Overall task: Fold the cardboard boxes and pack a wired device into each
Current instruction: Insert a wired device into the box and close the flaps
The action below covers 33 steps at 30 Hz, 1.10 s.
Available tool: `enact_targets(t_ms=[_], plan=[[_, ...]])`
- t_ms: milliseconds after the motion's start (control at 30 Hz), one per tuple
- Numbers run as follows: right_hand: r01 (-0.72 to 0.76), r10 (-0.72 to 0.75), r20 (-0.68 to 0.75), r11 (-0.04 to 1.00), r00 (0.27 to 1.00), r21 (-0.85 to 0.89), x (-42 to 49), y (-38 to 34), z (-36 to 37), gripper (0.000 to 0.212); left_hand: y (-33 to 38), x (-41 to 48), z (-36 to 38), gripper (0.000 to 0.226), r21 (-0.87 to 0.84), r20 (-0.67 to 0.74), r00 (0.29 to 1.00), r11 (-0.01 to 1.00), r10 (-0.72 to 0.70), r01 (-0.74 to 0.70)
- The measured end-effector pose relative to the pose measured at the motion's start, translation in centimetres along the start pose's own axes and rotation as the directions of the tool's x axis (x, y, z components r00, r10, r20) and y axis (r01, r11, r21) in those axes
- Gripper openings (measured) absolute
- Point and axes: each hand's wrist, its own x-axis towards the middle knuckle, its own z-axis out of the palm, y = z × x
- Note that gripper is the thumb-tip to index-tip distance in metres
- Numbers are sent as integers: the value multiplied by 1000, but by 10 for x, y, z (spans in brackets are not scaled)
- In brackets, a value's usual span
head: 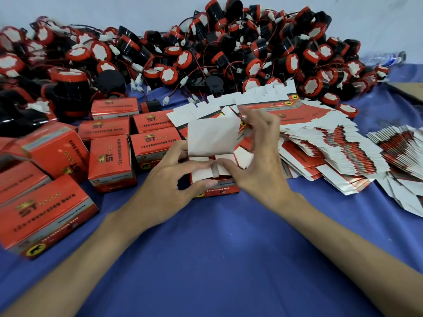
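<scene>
Box: open box (215,191) is standing on the blue cloth (217,236) between the two hands, with its red printed front facing the person and its top not yet closed.
Left hand: left hand (169,179) is gripping the box's left side. The thumb is curling along the front top edge, and the forefinger is reaching over the top and pressing a small white side flap (201,173) down.
Right hand: right hand (258,165) is holding the box's right side. Its thumb is pushing the opposite small flap inward, with the tip nearly meeting the left forefinger. The other fingers are fanning upward, loosely curled, just beside the lid flap.
Lid flap: lid flap (210,136) is standing up just beyond both sets of fingertips, showing its white inside.
Contents: flaps and fingers are hiding the inside, so I cannot tell.
Closed boxes: closed boxes (109,163) are sitting left of the left hand's knuckles, apart from them.
Flat blanks: flat blanks (332,152) are fanning out in stacks just right of the right hand's fingers.
Wired devices: wired devices (206,53) are lying heaped well beyond the fingertips, past the lid flap.
</scene>
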Motion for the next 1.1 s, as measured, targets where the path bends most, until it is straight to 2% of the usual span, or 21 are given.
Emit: enact_targets(t_ms=[33, 100, 167, 233, 300, 333, 367, 400, 467, 567, 700, 867, 1100], plan=[[-37, 37, -2, 999, 999, -22, 2, 1, -2, 79, 0, 0, 0, 40, 12, -10, 1000, 1000, 15, -15], [-133, 126, 88, 988, 988, 75, 4, 4, -7, 71, -2, -2, -2, 30, 19, -36, 999, 1000, -7, 7], [-194, 164, 171, 964, 972, 182, 3, 4, -11, 47, -2, -3, -3, 36, -22, -107, 992, 998, -67, 65], [-174, 134, 168, 952, 977, 251, -1, 3, -9, 17, -1, -4, -3, 51, -105, -182, 981, 993, -70, 52], [-235, 183, 169, 897, 968, 375, -3, 3, -6, 37, 0, -3, -2, 67, -204, -185, 981, 979, -55, 16], [-276, 221, 176, 864, 959, 420, -3, 4, -6, 41, 0, -3, -3, 70, -209, -167, 984, 978, -55, 19], [-290, 231, 183, 851, 955, 438, -3, 6, -5, 33, -1, -2, -4, 68, -160, -153, 987, 987, -42, 17], [-282, 217, 196, 861, 956, 423, -3, 6, -4, 23, -2, -1, -5, 61, -71, -151, 989, 997, -5, -6], [-262, 182, 231, 882, 956, 391, -4, 7, -4, 24, -2, 0, -6, 48, 43, -149, 986, 997, 72, -67], [-265, 174, 259, 888, 950, 375, -6, 7, -6, 29, 1, 0, -6, 47, 43, -110, 992, 997, 65, -61], [-196, 139, 229, 948, 964, 250, -5, 8, -8, 35, 0, -1, -7, 52, 78, -54, 998, 996, 40, -36], [21, -33, 140, 996, 990, 84, -5, 9, -7, 33, 1, 1, -9, 43, 106, -76, 994, 992, 78, -70], [94, -119, 216, 987, 969, 127, -8, 5, -13, 33, 3, 2, -13, 35, 100, -120, 986, 990, 114, -102]])
